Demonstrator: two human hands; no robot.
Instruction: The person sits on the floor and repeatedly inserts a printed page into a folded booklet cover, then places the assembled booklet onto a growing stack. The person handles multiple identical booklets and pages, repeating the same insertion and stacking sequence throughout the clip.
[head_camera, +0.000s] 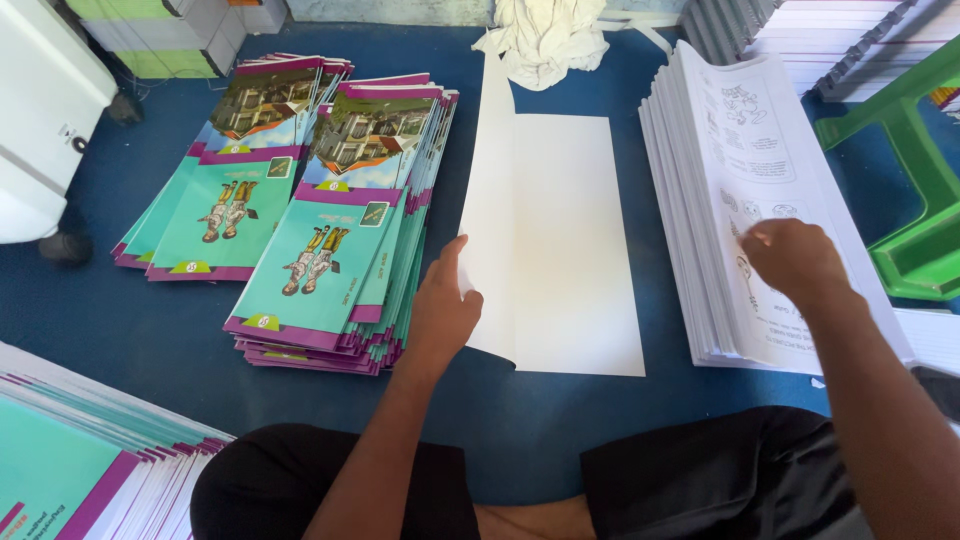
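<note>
Fingers of the left hand (442, 310) pinch the raised left flap of the white folded cover (560, 245), keeping it open on the blue floor (130, 320). Right of that cover, the right hand (795, 262) presses curled fingers on the printed page stack (740, 200), grasping nothing.

My arms are bare from the hands up as far as the frame shows: no sleeves, no cuffs in view. No gloves on my left hand (440, 315) or my right hand (795, 262). No watch, strap or band at either wrist, no rings that I can make out. Nails look short; finer detail is too blurred to tell. Legs: black trousers (300, 480), plain fabric, no print or seam markings visible, soft creases over both knees. A strip at the bottom centre between the two legs is uncovered. That's all of me in shot.
</note>
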